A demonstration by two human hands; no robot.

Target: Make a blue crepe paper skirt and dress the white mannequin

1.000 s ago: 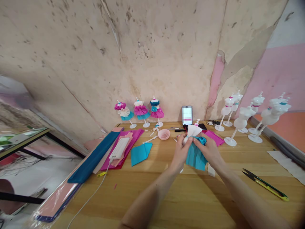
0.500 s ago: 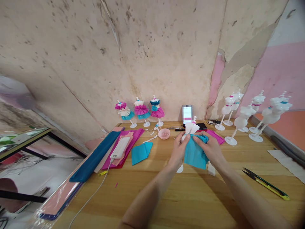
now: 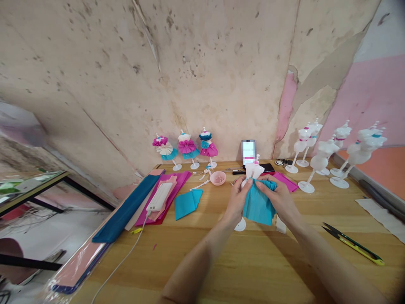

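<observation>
Over the table (image 3: pixel 142 274), the white dummy (image 3: pixel 254 169) stood near upright, its long axis tipping rightward at the neck. Blue cloth (image 3: pixel 257 207) hung across the dummy's front. The left hand (image 3: pixel 237 200), nearer, gripped the dummy, thumb against the cloth; the right hand (image 3: pixel 280 196) pinched bunched cloth right of the dummy.

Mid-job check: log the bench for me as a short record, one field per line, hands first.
Left hand: gripping a white mannequin, thumb at the blue sheet's edge
Right hand: pinching the blue sheet near its gathered top
Dressed mannequins: three, standing by the wall
Undressed mannequins: several, standing at right
Snips: lying at right, blades parted
Pink bowl: beyond the left hand, contents too small to identify
Power bank: at left, cable plugged in
</observation>
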